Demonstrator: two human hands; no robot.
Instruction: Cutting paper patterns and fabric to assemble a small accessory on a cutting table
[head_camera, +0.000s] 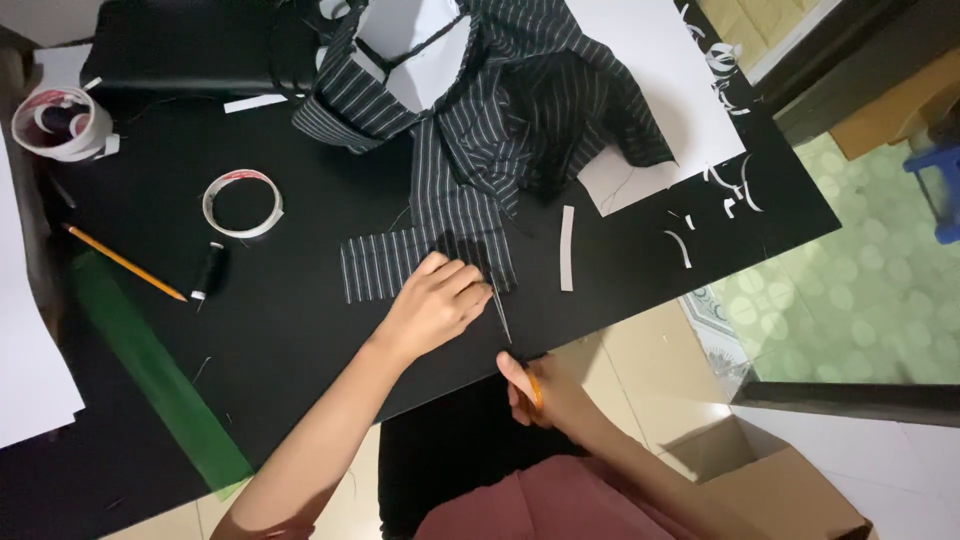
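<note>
A strip of black fabric with white pinstripes (385, 262) lies flat on the black table (300, 330). It joins a larger bunched piece of the same striped fabric (520, 100) further back. My left hand (435, 302) presses down on the right end of the strip with its fingers curled. My right hand (545, 395) is at the table's near edge, closed on scissors with an orange handle (503, 318). The thin blades point up toward the fabric, just beside my left fingers.
On the left lie a roll of tape (243, 203), a second tape roll (60, 122), a pencil (125, 262), a black thread spool (208, 272) and a green strip (160, 375). White paper (650, 90) and paper offcuts (567, 248) lie at right. A cardboard box (790, 490) stands on the floor.
</note>
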